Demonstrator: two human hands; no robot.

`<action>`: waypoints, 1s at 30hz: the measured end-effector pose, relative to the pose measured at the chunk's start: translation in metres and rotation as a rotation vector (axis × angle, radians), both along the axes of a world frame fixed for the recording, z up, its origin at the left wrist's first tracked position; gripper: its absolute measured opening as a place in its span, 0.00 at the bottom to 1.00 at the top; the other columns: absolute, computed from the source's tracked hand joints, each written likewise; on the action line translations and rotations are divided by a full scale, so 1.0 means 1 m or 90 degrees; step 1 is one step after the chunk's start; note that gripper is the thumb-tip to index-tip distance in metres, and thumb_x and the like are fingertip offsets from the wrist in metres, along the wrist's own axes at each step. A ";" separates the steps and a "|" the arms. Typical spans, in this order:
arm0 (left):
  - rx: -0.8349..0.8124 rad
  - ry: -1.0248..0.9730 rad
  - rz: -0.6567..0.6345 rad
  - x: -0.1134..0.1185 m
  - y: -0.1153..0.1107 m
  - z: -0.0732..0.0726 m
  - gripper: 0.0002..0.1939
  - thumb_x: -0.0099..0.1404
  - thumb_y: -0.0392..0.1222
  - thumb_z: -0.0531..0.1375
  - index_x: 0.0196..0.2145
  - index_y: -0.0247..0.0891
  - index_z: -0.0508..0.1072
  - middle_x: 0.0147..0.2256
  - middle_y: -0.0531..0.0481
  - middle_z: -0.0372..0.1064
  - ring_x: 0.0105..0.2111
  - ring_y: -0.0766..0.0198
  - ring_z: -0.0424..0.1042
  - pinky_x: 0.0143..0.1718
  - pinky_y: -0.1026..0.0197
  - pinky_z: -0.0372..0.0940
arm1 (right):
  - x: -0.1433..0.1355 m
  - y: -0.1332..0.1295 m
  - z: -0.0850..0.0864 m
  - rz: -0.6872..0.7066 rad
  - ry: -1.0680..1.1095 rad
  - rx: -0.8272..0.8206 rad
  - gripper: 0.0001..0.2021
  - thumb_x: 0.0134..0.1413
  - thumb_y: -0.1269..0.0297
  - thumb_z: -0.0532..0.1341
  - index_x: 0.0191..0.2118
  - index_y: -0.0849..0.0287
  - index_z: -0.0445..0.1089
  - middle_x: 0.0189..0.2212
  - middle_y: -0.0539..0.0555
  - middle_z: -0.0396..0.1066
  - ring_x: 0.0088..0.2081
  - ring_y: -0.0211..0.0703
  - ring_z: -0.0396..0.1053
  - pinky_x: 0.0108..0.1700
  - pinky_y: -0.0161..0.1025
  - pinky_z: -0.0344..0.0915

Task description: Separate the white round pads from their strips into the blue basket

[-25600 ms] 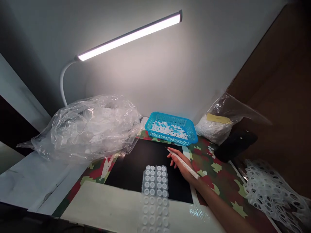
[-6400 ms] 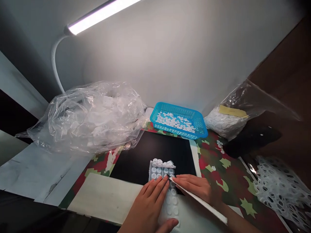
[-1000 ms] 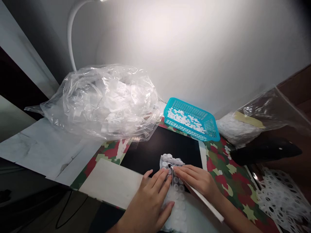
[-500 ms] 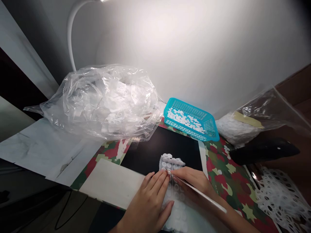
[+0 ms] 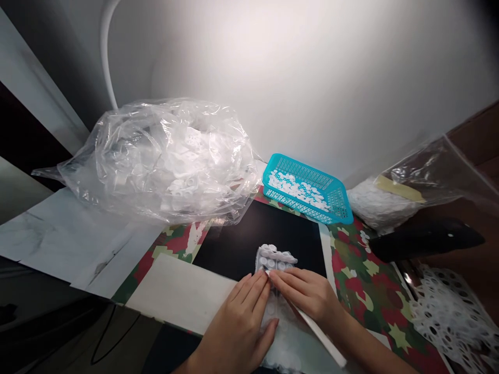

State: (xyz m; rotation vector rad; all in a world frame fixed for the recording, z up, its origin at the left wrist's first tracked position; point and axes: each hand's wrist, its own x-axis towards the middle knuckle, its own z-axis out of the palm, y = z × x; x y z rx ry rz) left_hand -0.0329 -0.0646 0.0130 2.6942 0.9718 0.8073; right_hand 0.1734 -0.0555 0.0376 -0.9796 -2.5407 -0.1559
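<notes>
table (image 5: 370,291): camouflage cover | on it: black mat (image 5: 249,234), blue basket (image 5: 307,188), plastic bag (image 5: 163,156)

Most of the sheet of little clear bumps (image 5: 275,258) hidden under the left hand (image 5: 238,327) and right hand (image 5: 307,295); only its far end showing. Both arms cut off at the bottom edge. White stick (image 5: 320,337) partly hidden under the right hand, its tip too small to make out. Lamp neck (image 5: 106,57) cut off at the top. White bits in the blue basket (image 5: 307,189) too small to tell. Stuff inside the big clear bag (image 5: 156,158) blurry. White holey sheet (image 5: 456,317) cut off at the right edge.
</notes>
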 end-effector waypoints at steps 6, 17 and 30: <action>-0.010 0.058 -0.027 -0.003 0.000 -0.004 0.28 0.66 0.42 0.52 0.61 0.28 0.55 0.61 0.41 0.52 0.61 0.57 0.52 0.60 0.54 0.55 | -0.003 0.004 -0.002 -0.053 -0.059 0.055 0.14 0.62 0.74 0.51 0.51 0.70 0.67 0.44 0.61 0.74 0.42 0.47 0.72 0.39 0.40 0.71; -0.010 0.064 -0.019 0.008 0.014 0.001 0.30 0.70 0.51 0.47 0.62 0.30 0.52 0.62 0.41 0.51 0.62 0.56 0.49 0.61 0.48 0.48 | 0.004 0.023 -0.002 -0.065 0.049 0.020 0.14 0.62 0.71 0.52 0.51 0.63 0.67 0.42 0.60 0.74 0.41 0.45 0.72 0.42 0.41 0.71; -0.013 -0.027 0.010 0.008 0.010 0.007 0.19 0.67 0.38 0.53 0.54 0.30 0.64 0.53 0.40 0.66 0.53 0.57 0.65 0.56 0.50 0.60 | 0.012 0.007 -0.003 0.006 0.187 -0.089 0.15 0.56 0.76 0.59 0.49 0.61 0.69 0.39 0.56 0.75 0.44 0.43 0.71 0.45 0.40 0.72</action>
